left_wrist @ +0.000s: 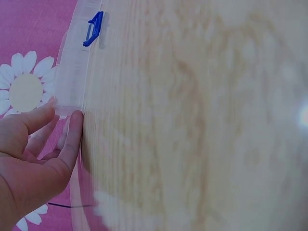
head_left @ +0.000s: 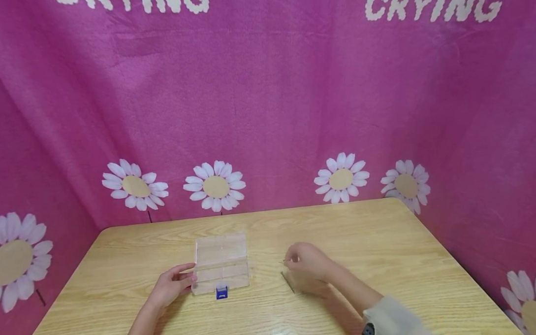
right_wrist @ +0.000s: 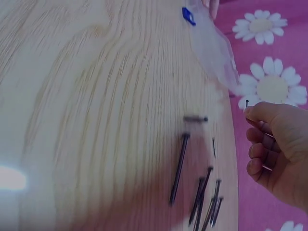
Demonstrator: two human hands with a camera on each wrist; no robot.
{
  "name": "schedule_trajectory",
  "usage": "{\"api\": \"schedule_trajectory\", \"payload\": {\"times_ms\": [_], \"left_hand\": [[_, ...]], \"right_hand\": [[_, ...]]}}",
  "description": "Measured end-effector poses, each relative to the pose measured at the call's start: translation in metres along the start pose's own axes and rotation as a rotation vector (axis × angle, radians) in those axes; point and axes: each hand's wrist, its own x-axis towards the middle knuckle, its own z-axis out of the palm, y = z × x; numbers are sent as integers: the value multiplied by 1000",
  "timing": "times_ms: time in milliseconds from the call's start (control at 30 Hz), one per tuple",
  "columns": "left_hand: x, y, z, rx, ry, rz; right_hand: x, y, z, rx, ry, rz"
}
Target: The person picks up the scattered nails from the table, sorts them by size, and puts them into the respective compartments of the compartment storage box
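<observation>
In the head view, the clear box, its transparent lid tipped back and blue latch at the front, has the left hand at its left end and the right hand apart, to its right. The left wrist view shows the left hand loosely spread, fingertips touching the box's end. In the right wrist view, the right hand pinches a short dark nail head up, while slim loose nails of mixed length lie on the wooden table right of the box.
</observation>
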Motion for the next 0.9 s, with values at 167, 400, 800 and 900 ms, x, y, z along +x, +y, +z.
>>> {"api": "schedule_trajectory", "payload": {"times_ms": [167,400,800,900], "left_hand": [[0,0,0,6,-6,11],[1,0,1,13,15,-17],[1,0,1,14,19,-17],[1,0,1,15,24,-29]], "right_hand": [[12,-16,8,-8,-49,-11],[26,-38,20,-14,-100,-67],[43,-59,44,-100,-141,-55],[47,-63,49,-110,-151,-29]]}}
